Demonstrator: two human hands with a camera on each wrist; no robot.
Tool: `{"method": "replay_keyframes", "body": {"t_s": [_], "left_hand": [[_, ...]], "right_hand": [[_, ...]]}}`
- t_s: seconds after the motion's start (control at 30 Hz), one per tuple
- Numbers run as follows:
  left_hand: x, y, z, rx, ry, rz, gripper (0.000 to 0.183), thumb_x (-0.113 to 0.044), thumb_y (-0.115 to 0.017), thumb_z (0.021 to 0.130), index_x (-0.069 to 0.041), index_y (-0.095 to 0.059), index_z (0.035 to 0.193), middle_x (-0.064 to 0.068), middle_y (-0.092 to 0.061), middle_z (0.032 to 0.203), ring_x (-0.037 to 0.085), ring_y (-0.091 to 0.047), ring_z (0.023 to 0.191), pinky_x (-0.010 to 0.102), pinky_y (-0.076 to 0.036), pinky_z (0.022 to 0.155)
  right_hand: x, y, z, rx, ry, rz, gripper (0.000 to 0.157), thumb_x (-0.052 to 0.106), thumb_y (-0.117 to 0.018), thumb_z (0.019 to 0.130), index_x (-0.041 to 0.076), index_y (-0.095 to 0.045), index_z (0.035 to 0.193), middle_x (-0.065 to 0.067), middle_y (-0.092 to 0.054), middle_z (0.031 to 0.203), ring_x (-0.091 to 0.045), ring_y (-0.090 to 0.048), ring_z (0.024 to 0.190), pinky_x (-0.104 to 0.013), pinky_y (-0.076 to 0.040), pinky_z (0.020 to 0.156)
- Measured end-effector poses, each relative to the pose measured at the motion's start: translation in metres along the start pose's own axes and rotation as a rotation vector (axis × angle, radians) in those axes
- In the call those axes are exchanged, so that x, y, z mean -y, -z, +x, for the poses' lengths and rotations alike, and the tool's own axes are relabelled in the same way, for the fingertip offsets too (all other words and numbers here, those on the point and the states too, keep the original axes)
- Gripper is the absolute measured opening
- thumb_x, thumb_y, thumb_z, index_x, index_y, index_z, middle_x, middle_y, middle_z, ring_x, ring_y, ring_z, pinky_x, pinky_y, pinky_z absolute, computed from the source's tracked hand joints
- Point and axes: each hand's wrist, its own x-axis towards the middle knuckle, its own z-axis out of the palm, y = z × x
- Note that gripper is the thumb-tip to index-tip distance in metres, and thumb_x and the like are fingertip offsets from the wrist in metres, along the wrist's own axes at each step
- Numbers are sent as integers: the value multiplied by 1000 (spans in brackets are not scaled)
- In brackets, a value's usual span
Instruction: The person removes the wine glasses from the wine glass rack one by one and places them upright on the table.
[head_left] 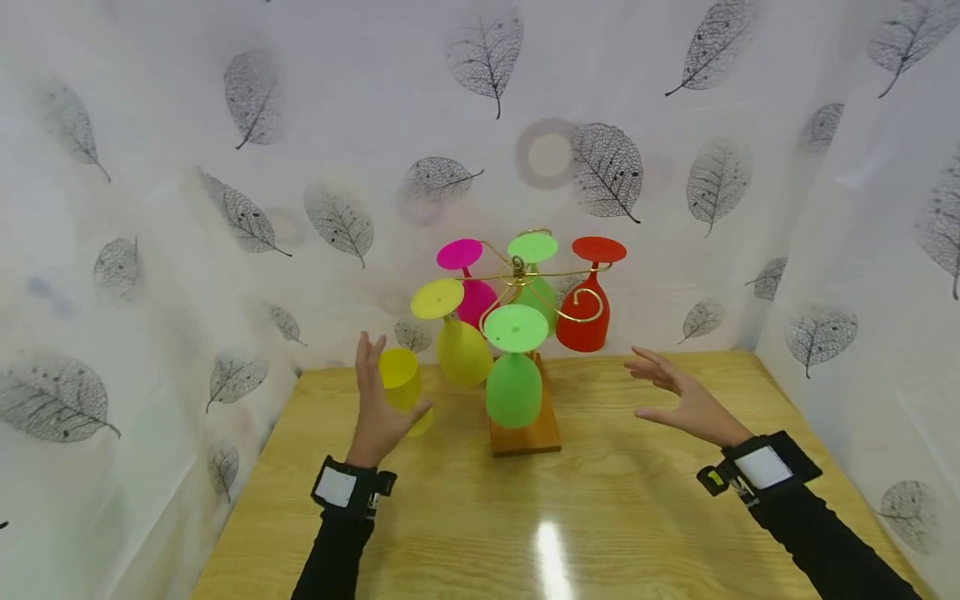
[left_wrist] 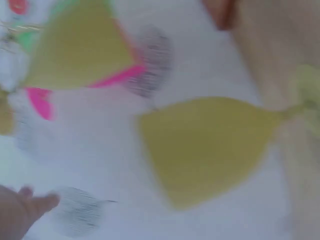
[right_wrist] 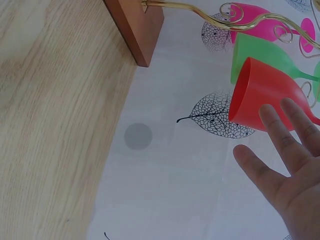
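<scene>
My left hand (head_left: 377,423) is beside a yellow wine goblet (head_left: 401,382) standing upright on the table, thumb and fingers spread apart and overlapping it in the head view. That goblet (left_wrist: 210,150) appears sideways and blurred in the left wrist view. My right hand (head_left: 686,406) hovers empty, fingers extended, to the right of a brass glass rack (head_left: 517,272). Upside down on the rack hang a red goblet (head_left: 581,315), a front green goblet (head_left: 513,392), another yellow goblet (head_left: 463,357), a magenta goblet (head_left: 477,302) and a back green goblet (head_left: 542,302).
The rack's wooden base (head_left: 525,440) rests toward the back of a light wood table (head_left: 465,533). Behind and at both sides hangs a white leaf-patterned sheet (head_left: 390,100). Curled brass hooks (head_left: 588,307) stick out from the rack around the goblets.
</scene>
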Motion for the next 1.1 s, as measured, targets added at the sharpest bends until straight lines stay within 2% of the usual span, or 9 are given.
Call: {"method": "replay_keyframes", "body": {"t_s": [0.1,0.17,0.27,0.37,0.4,0.5,0.63,0.9,1.1], "left_hand": [[-31,6,6,131,-116,20,97,-36,-79,73,-12,-23,148,12,-5,158,36,-9,145,68,-22,107],[-45,7,10,221,-141,33,92,-30,-79,74,-11,-27,147,12,-12,157,34,-15,144,63,-26,109],[-57,6,11,340,-112,69,90,-24,-77,76,-12,-24,148,13,-19,155,33,-21,143,56,-30,110],[-59,0,9,400,-84,143,90,-31,-74,79,-11,-21,149,15,-26,153,32,-28,140,50,-32,111],[-58,-3,7,405,-79,181,91,-34,-73,80,-10,-20,149,15,-28,152,31,-31,139,48,-34,111],[-56,-10,6,372,-81,299,88,-37,-73,79,-7,-26,147,15,-39,146,30,-43,132,44,-39,108],[-50,-17,4,301,-89,483,82,-34,-75,76,-4,-36,142,18,-50,134,32,-51,122,45,-43,104],[-34,-26,-2,261,-102,620,82,-39,-76,73,-2,-41,137,21,-53,129,34,-50,120,46,-41,104],[-37,-30,-5,248,-146,600,81,-41,-75,71,-1,-44,134,20,-53,129,34,-50,120,47,-41,104]], "right_hand": [[2,1,2,-4,8,8,83,10,-71,82,19,-24,149,-19,-45,141,17,-39,120,-1,-28,96],[2,2,2,-5,11,12,83,9,-71,81,19,-24,149,-19,-45,141,17,-39,120,0,-27,96],[3,2,4,-1,11,4,83,9,-71,81,20,-24,149,-18,-45,141,16,-39,121,-3,-29,97],[3,2,4,0,14,-3,83,8,-71,81,20,-24,149,-17,-46,141,15,-40,121,-27,-40,106],[3,2,4,-1,13,-12,83,9,-71,81,20,-24,149,-17,-46,141,15,-40,120,-35,-41,105],[4,1,3,-5,23,-12,83,7,-71,81,19,-25,149,-18,-47,140,14,-41,121,-33,-41,105],[6,-2,4,-11,24,-29,82,8,-72,81,20,-27,148,-20,-48,138,13,-41,121,-6,-31,98],[14,3,14,-73,22,-174,83,17,-76,77,21,-31,147,-10,-54,135,12,-43,118,-18,-38,101],[45,43,55,-146,74,-176,79,10,-76,78,20,-35,145,-15,-53,135,-23,-51,120,-45,-41,103]]}}
